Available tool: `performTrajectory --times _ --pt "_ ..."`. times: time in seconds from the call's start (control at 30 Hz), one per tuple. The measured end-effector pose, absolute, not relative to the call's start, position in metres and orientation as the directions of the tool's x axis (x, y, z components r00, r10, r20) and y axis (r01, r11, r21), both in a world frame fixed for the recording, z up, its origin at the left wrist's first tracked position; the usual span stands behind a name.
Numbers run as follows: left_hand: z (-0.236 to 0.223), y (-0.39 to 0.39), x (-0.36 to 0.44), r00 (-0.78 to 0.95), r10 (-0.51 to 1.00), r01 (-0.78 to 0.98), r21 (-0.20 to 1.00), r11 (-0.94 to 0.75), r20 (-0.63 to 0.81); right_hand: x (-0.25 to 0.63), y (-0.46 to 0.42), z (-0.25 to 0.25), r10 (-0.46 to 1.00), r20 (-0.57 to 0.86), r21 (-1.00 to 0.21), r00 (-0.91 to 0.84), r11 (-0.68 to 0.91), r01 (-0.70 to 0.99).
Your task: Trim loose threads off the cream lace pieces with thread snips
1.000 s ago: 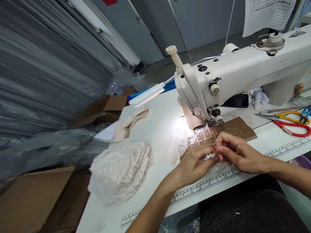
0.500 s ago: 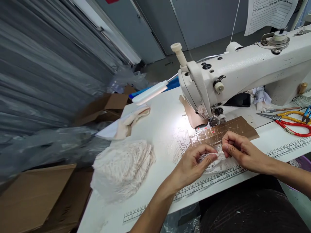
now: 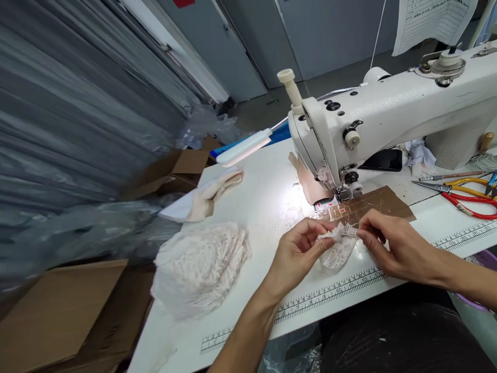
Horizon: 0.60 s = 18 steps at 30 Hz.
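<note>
A small piece of white lace fabric (image 3: pixel 337 255) hangs just above the front edge of the table, in front of the sewing machine (image 3: pixel 373 116). My left hand (image 3: pixel 301 248) pinches its gathered upper edge between thumb and fingers. On the other side, my right hand (image 3: pixel 388 243) is closed on a narrow end of the same lace, which stretches between both hands. Behind the hands, brown tape (image 3: pixel 382 204) covers the machine bed near the presser foot (image 3: pixel 341 194). To the left lies a pile of white lace pieces (image 3: pixel 202 267).
Scissors with red handles (image 3: pixel 466 204), yellow-handled scissors (image 3: pixel 464 182) and a black phone (image 3: pixel 382 160) lie to the right. A lamp (image 3: pixel 244 147) reaches over the table from behind. Cardboard boxes (image 3: pixel 58 311) stand left of the table, and a printed ruler (image 3: pixel 337 290) runs along its front edge.
My hands have lifted the lace slightly; its gathered edge now shows between them and the rest hangs below. The left hand has moved a little up and left. The view has shifted slightly.
</note>
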<state>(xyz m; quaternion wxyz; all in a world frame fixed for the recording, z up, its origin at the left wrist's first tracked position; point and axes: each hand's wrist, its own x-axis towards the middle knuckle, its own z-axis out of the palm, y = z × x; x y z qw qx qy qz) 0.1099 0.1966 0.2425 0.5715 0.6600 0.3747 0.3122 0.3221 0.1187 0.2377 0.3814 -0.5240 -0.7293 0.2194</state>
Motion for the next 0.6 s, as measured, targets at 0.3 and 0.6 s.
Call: performTrajectory --times 0.3,0.6 --pt "0.250 0.191 0.125 0.507 0.844 0.119 0.984 0.134 -0.176 0.315 0.148 0.230 0.938 -0.012 -0.962 -0.346 0.083 0.259" --pt "0.239 0.201 0.123 0.521 0.820 0.116 0.972 0.206 -0.236 0.310 0.155 0.227 0.948 -0.069 -0.989 -0.310 -0.024 0.144"
